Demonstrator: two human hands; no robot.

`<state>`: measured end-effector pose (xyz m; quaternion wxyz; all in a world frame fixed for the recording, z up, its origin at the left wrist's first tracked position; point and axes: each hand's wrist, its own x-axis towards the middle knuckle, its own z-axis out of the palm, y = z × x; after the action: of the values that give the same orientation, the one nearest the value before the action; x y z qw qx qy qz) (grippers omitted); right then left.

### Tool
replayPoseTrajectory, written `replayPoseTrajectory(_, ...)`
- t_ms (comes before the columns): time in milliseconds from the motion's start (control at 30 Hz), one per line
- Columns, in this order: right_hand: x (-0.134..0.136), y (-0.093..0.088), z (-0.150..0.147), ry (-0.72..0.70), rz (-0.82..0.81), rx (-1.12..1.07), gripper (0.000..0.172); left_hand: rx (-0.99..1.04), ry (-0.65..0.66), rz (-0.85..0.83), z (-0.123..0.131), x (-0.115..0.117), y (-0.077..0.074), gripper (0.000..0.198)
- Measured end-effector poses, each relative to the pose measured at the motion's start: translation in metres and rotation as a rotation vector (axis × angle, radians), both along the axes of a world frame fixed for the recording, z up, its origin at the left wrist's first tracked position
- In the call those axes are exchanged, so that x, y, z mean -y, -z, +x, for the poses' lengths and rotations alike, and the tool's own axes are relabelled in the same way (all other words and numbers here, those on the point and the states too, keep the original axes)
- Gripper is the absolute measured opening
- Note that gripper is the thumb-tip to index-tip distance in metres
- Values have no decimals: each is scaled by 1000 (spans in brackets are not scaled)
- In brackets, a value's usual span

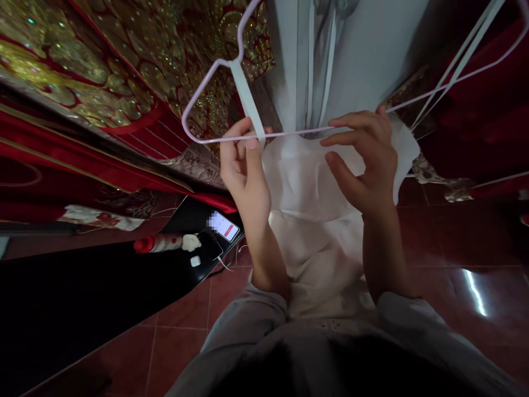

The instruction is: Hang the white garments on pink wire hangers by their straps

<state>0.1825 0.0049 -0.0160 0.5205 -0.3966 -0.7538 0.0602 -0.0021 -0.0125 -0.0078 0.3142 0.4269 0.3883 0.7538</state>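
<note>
A thin lilac clothes hanger point(211, 140) stretches across the view, its long lower bar running up to the right. From its left shoulder a white strap point(248, 102) drops to that bar. My left hand point(247, 165) pinches the strap against the bar between thumb and fingers. Along the same bar, my right hand point(366, 154) has its fingers spread and its thumb apart; the fingertips lie at the bar, and whether they touch it is hard to tell. More white straps point(463, 60) loop over the hanger's right part. White cloth point(306, 171) lies below the bar.
Red and gold sequinned garments point(136, 60) hang at left, dark red cloth point(483, 127) at right. On a black table point(103, 286) are a lit phone point(225, 226), a red-capped bottle point(159, 243) and a small white case point(195, 261). The floor point(182, 303) is red tile.
</note>
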Motion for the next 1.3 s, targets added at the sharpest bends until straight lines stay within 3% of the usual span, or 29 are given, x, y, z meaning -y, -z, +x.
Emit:
replayPoseTrajectory(133, -1, 11, -1, 61, 38, -28, 11, -245, 15, -154, -17, 20, -8, 29)
replayPoseTrajectory(200, -2, 14, -3, 73, 59, -31, 10, -256, -3, -136, -23, 28, -19, 29)
replayPoseTrajectory(300, -3, 16, -5, 82, 63, -20, 12, -71, -28, -46, -27, 29, -44, 24)
replayPoseTrajectory(433, -4, 18, -6, 67, 76, -32, 12, 223, -37, 5, -36, 11, -67, 47)
replayPoseTrajectory(500, -5, 19, -5, 41, 82, -53, 12, 273, -151, 92, -42, -1, -63, 46)
replayPoseTrajectory(567, -5, 20, -5, 29, 88, -67, 13, 261, -300, 132, -46, -11, -48, 33)
replayPoseTrajectory(633, -5, 20, -6, 30, 104, -64, 14, 217, -362, 88, -43, -16, -28, 24)
replayPoseTrajectory(667, -5, 20, -6, 35, 110, -59, 14, 195, -335, 45, -38, -17, -19, 21)
replayPoseTrajectory(733, -4, 18, -8, 37, 105, -45, 13, 157, -138, -37, -25, -15, -7, 14)
replayPoseTrajectory(800, 0, 15, -10, 27, 87, -32, 13, 173, 81, -58, -9, -12, -3, 15)
replayPoseTrajectory(867, 3, 10, -9, 4, 74, -23, 14, 209, 183, 5, 4, -11, -4, 17)
replayPoseTrajectory(967, -4, 6, 5, 38, 181, -138, 20, 218, 177, 100, 9, -14, -5, 18)
replayPoseTrajectory(1033, -19, 5, 25, 138, 331, -340, 28, 192, 171, 77, 6, -17, -6, 21)
replayPoseTrajectory(1100, -39, 4, 49, 211, 376, -521, 38, 185, 159, 25, 3, -19, -6, 21)
replayPoseTrajectory(1200, -61, -5, 76, 181, 166, -572, 42, 197, 150, -18, 3, -20, -7, 17)
replayPoseTrajectory(1300, -63, -24, 80, 175, 30, -556, 36, 216, 171, -17, 4, -20, -6, 17)
